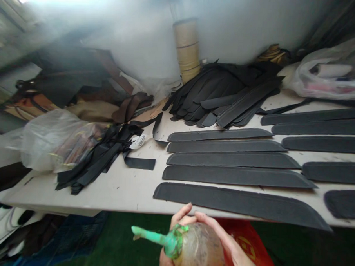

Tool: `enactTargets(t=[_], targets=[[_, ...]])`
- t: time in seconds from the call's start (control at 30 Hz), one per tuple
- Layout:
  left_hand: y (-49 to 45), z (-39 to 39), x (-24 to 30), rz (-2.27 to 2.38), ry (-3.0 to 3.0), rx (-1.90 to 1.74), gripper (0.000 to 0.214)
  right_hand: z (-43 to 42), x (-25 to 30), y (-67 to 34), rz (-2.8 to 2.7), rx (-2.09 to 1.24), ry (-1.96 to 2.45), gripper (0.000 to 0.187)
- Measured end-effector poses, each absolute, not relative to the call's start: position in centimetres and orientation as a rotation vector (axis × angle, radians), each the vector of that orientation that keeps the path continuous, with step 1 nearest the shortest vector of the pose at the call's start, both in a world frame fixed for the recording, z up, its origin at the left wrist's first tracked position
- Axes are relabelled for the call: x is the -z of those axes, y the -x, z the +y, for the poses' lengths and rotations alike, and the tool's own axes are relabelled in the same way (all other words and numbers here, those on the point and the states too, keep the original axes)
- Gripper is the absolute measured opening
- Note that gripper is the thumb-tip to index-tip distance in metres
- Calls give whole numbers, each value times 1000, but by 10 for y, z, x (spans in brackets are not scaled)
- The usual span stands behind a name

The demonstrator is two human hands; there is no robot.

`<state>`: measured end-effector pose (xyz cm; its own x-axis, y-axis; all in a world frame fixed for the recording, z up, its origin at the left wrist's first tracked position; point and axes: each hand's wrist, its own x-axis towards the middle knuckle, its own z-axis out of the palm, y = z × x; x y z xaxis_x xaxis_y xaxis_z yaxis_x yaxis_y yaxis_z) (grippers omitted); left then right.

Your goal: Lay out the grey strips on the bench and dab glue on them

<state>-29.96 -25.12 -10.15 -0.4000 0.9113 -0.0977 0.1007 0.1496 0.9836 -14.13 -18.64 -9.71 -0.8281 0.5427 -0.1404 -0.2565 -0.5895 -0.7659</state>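
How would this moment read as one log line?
Left hand: on bottle; right hand: on bottle; green nozzle: pointing left; table: dark strips laid out

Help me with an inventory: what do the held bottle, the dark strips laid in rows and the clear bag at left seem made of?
Bottle: probably plastic, dull and stained; its body is translucent.
Dark strips: matt leather or synthetic, unclear which; smooth faces, ridged edges.
Bag: likely thin plastic film, slightly shiny; crumpled and see-through.

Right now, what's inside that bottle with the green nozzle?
The cloudy bottle shows an amber-brown tint; liquid or staining, I can't tell. The left hand and right hand partly cover it.
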Motion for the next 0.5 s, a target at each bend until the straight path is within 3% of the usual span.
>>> enactTargets(t=[0.17,0.3,0.5], targets=[[249,-249,108,1480,-879,-1392,50,-197,85,114,-898,-2309,527,78],[220,-248,102,1392,-950,-1358,78,-201,81,95,-739,-2242,538,77],[207,-236,101,1340,-1064,-1121,71,-202,103,77,-805,-2050,575,66]])
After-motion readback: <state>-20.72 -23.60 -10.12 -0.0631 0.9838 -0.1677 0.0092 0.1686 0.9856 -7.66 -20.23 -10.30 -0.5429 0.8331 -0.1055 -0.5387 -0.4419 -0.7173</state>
